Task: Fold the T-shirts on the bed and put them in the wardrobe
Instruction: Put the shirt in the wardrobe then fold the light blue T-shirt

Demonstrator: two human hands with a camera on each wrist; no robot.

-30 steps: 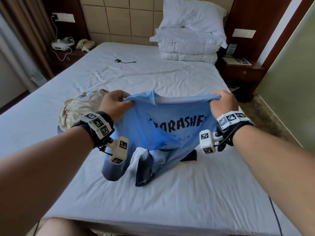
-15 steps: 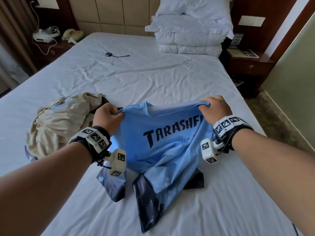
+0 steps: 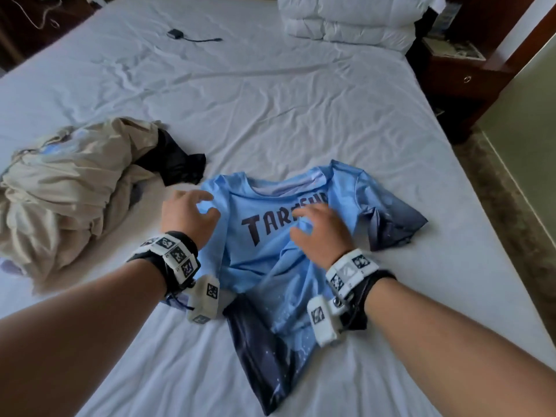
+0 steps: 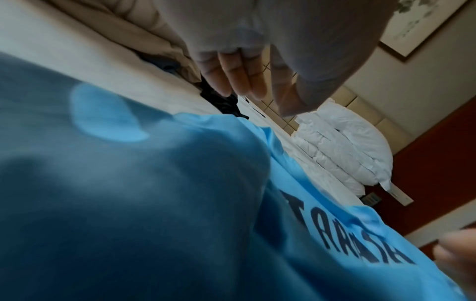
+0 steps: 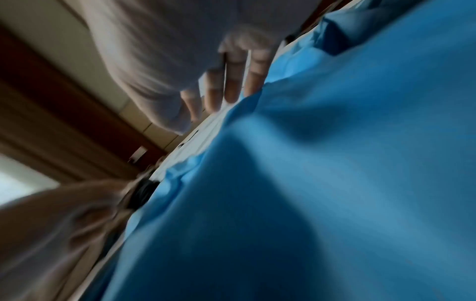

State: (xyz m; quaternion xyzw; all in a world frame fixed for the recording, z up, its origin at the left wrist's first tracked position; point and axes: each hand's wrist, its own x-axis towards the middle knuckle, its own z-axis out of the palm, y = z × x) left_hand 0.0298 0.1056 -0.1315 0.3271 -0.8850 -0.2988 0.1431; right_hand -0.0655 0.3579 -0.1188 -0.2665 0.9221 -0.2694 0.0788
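Observation:
A light blue T-shirt (image 3: 270,257) with dark lettering and dark hem lies front up on the white bed (image 3: 270,109), collar away from me. My left hand (image 3: 192,213) hovers over its left shoulder, fingers spread and loose, holding nothing. My right hand (image 3: 316,230) is over the chest print, fingers spread on or just above the cloth. The left wrist view shows straight fingers (image 4: 237,79) above the blue shirt (image 4: 180,203). In the right wrist view, straight fingers (image 5: 231,85) reach the blue cloth (image 5: 309,183).
A heap of beige clothes (image 3: 69,188) with a black garment (image 3: 174,161) lies left of the shirt. Stacked white pillows (image 3: 352,19) sit at the bed's head. A small black device with a cable (image 3: 174,33) lies on the sheet. A dark nightstand (image 3: 457,76) stands at the right.
Both hands have let go of the shirt's shoulders. The shirt, held up before, now lies flat on the bed, and the hands have opened over it.

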